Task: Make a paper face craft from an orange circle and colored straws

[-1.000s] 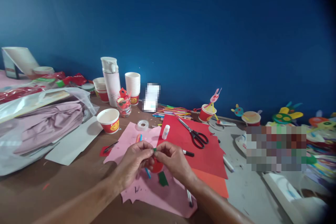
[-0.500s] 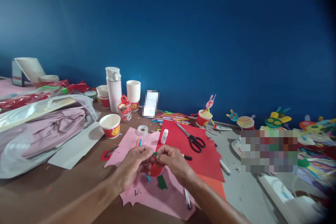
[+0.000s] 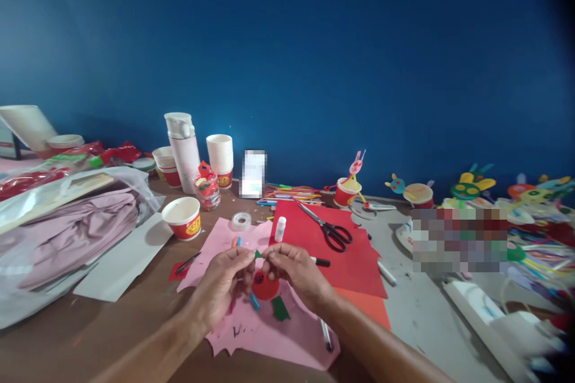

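Observation:
A small green paper piece (image 3: 259,254) shows between the fingertips of my two hands over the pink paper (image 3: 278,347). My left hand (image 3: 224,278) pinches it between thumb and forefinger. From the other side, my right hand (image 3: 296,272) is closed with its thumb and fingertips at the piece's right edge. Just below the hands lies a red paper disc (image 3: 268,288) with dark marks, partly hidden by my fingers. Beside it are a larger green paper scrap (image 3: 281,309) and a short blue strip (image 3: 254,301).
A glue stick (image 3: 280,229) and black-handled scissors (image 3: 335,234) lie on red paper (image 3: 350,272). A tape roll (image 3: 241,221) and paper cup (image 3: 182,218) are further left. Behind stand a white bottle (image 3: 182,152) and stacked cups (image 3: 220,158). A power strip (image 3: 483,323) lies right.
My fingertips have drawn slightly apart, so more of the green piece and the red disc shows. The head view has shifted a little.

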Available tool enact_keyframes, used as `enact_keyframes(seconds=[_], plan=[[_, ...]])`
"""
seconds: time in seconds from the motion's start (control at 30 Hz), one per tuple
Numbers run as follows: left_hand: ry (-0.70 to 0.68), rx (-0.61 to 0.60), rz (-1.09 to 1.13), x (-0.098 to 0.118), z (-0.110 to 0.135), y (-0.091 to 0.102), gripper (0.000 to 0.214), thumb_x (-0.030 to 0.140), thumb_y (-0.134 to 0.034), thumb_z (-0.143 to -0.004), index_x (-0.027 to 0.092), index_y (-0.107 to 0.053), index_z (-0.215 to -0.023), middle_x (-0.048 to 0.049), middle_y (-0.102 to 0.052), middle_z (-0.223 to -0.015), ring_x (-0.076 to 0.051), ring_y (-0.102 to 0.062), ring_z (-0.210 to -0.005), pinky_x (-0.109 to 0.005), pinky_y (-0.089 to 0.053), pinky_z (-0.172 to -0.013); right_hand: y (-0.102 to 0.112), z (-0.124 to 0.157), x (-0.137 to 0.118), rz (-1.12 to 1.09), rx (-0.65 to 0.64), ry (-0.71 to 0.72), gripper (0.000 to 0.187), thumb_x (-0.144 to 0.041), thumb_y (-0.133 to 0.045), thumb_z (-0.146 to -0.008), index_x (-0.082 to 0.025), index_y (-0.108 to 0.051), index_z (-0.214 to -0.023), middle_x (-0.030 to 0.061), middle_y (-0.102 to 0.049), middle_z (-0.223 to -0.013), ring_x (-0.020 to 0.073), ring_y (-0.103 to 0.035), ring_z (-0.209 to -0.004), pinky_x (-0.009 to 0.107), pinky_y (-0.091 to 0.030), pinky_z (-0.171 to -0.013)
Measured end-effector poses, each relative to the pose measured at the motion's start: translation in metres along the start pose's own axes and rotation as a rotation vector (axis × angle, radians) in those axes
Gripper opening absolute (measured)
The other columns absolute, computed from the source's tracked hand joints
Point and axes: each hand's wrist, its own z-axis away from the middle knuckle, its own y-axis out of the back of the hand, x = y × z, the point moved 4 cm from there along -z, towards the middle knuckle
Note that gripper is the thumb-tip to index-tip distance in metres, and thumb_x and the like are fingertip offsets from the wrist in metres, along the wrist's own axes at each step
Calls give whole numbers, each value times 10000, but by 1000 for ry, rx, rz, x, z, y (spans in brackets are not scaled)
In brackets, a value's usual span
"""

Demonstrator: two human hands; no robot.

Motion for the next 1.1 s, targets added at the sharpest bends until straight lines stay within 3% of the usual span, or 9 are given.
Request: enact_keyframes(seconds=[0.23, 0.37, 0.63, 0.77, 0.93, 1.1], plan=[[46, -20, -40, -5, -1, 1, 285, 386, -684, -670, 144, -545, -610, 23, -493, -470, -84, -452, -426, -197, -376, -428, 0, -4, 5, 55, -9, 10, 211, -357, -678, -701, -161, -612, -663, -31, -583, -590, 82, -494, -552, 219, -366, -576], [58, -24, 26, -5, -3, 1, 276, 400, -662, -689, 132, -600, -687, 1, -564, -575, -84, -481, -456, -202, -409, -431, 3, -4, 5, 49, 6, 8, 251, -382, -666, -712, -163, -588, -617, -30, -576, -580, 82, -484, -548, 220, -365, -579], [81, -47, 79, -7, -3, -1, 274, 390, -674, -689, 126, -605, -709, 0, -568, -561, -80, -490, -459, -189, -412, -430, 3, 0, 6, 10, 1, -3, 246, -369, -673, -708, -153, -579, -637, -25, -585, -604, 78, -474, -547, 229, -357, -597], [47, -96, 23, -6, 1, -6, 311, 418, -695, -669, 131, -577, -651, 8, -543, -520, -74, -476, -418, -169, -338, -368, 2, -1, 10, 41, 40, -35, 274, -396, -696, -668, -154, -577, -620, -23, -574, -591, 85, -469, -545, 231, -345, -580], [24, -43, -23, -7, 0, -3, 284, 383, -723, -628, 133, -601, -684, 22, -530, -469, -81, -467, -382, -172, -299, -339, 2, -1, 12, 76, 64, -33, 286, -398, -694, -666, -154, -568, -588, -28, -544, -567, 88, -450, -538, 228, -336, -564], [48, -74, 19, -7, -1, -2, 263, 369, -713, -629, 133, -599, -649, 9, -551, -479, -82, -476, -391, -176, -300, -347, -2, -1, 11, 61, -11, -35, 317, -429, -678, -693, -138, -578, -616, -9, -567, -591, 87, -454, -539, 227, -331, -559]])
